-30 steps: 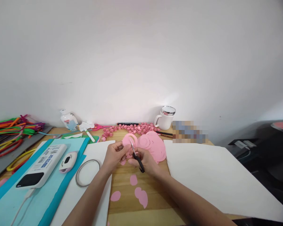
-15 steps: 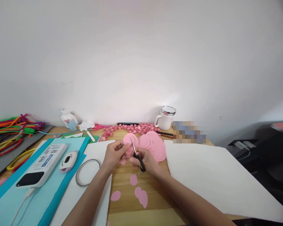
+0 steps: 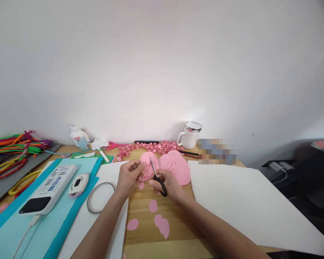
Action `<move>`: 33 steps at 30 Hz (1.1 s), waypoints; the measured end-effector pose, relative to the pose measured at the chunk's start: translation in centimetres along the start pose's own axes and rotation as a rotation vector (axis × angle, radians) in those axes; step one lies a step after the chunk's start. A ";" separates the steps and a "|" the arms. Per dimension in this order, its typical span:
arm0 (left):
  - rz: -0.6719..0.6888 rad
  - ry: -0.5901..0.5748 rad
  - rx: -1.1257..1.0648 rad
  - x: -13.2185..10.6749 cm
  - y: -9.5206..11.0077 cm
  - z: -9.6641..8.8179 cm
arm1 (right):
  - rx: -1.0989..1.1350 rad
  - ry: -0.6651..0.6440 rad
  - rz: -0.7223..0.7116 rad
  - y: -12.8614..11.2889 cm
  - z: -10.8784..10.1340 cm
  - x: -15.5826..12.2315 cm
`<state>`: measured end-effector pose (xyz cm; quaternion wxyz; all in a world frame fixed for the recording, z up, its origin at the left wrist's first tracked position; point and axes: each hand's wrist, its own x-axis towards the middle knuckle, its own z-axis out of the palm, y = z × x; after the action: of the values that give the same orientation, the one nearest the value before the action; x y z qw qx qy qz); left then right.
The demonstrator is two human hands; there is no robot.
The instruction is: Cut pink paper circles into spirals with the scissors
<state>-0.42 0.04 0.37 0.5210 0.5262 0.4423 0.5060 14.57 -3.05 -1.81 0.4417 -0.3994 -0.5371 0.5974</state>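
Observation:
My left hand (image 3: 129, 178) pinches a round pink paper piece (image 3: 148, 166) by its left edge, just above the wooden table (image 3: 143, 212). My right hand (image 3: 167, 184) grips black-handled scissors (image 3: 158, 178), fingers through the loops, blades pointing up into the pink piece. Several pink paper circles (image 3: 178, 166) lie stacked just behind my right hand. Small pink offcuts (image 3: 162, 223) lie on the wood in front of my wrists.
White sheets (image 3: 240, 205) lie right and left. At left sit teal paper (image 3: 13, 233), a power bank (image 3: 47, 189), a small white device (image 3: 78, 183), a wire ring (image 3: 99, 198), pipe cleaners (image 3: 13, 149). A mug (image 3: 190, 135), bottle (image 3: 78, 137), pink rolled bits (image 3: 148, 146) line the wall.
The pink piece has turned a little in my left fingers and the scissors have shifted slightly right and down along it. Nothing else has moved.

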 end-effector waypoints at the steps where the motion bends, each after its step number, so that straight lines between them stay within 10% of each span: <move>1: -0.001 0.018 -0.006 0.0 0.1 0.0 | -0.002 0.000 0.007 -0.1 0.0 0.0; 33: 0.067 0.020 0.173 -0.4 0.1 0.5 | -0.001 0.004 0.017 0.2 0.1 0.2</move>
<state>0.02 -0.38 0.49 0.4519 0.5787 0.4717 0.4883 14.34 -2.86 -2.03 0.4376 -0.4055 -0.5333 0.5998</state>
